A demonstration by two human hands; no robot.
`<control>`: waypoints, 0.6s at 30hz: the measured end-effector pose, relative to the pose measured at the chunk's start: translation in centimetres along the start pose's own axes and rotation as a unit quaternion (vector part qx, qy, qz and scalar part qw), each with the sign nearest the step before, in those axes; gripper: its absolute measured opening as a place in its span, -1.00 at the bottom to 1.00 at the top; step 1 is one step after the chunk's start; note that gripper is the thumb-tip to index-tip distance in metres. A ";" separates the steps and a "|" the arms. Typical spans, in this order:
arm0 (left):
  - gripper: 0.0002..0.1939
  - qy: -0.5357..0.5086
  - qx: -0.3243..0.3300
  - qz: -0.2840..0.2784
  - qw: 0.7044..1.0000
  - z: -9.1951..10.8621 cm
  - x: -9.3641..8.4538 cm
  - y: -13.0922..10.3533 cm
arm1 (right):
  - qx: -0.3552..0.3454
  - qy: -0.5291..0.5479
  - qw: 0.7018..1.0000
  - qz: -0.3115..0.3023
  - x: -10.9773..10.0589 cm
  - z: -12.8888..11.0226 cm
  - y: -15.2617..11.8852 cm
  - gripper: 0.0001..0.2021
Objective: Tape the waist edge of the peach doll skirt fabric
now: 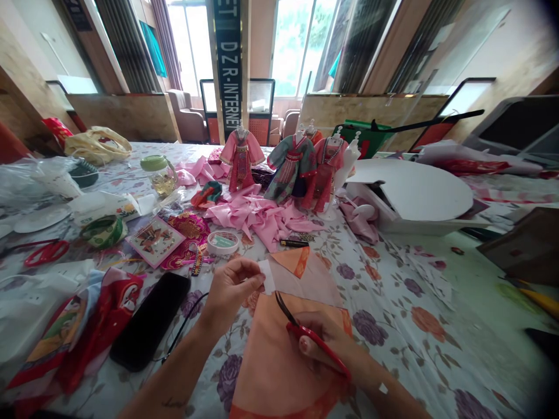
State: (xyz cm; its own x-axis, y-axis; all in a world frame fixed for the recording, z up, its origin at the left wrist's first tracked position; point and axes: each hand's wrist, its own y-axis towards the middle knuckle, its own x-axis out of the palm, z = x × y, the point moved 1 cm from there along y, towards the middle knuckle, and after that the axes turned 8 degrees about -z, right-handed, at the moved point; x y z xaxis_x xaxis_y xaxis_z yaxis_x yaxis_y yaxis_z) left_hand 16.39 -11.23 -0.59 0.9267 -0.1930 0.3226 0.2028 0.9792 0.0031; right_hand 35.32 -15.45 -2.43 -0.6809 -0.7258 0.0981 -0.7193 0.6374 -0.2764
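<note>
My left hand pinches a small white piece between thumb and fingertips. Just to its right, my right hand is wrapped round the red handles of a pair of scissors. Their dark blades point up and left, close below the white piece, apart from it. Under the scissors lies a sheer orange cloth with a brighter orange border. Beyond it is a paler sheer piece, with an orange triangle of cloth on top.
Pink fabric scraps lie mid-table before small dressed figures. Leftward are a black phone, a roll of tape, a green tape roll, red scissors and a glass jug. A white round board stands right.
</note>
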 end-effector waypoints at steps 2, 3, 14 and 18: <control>-0.84 0.012 -0.009 -0.017 1.000 0.0 0.1 -0.1 | -0.007 0.007 1.000 0.010 -0.1 0.2 0.0 -0.48; -0.84 0.016 -0.013 -0.026 0.999 0.1 0.2 -0.1 | -0.010 0.009 1.000 0.016 -0.1 0.2 0.1 -0.48; -0.85 0.031 -0.038 -0.055 0.997 0.0 0.5 -0.4 | 0.020 -0.006 0.999 0.042 0.0 0.4 0.2 -0.47; -0.86 0.037 -0.047 -0.063 0.996 -0.3 0.5 -0.6 | 0.015 -0.006 0.999 0.052 0.0 0.5 0.3 -0.46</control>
State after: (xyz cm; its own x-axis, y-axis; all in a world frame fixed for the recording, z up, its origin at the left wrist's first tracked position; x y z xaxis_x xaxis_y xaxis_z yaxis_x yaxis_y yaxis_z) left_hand 16.80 -11.88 -0.70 0.9123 -0.3210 0.2541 0.3443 0.9374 -0.0517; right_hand 35.17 -15.34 -3.02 -0.7492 -0.6600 0.0562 -0.6410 0.7011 -0.3125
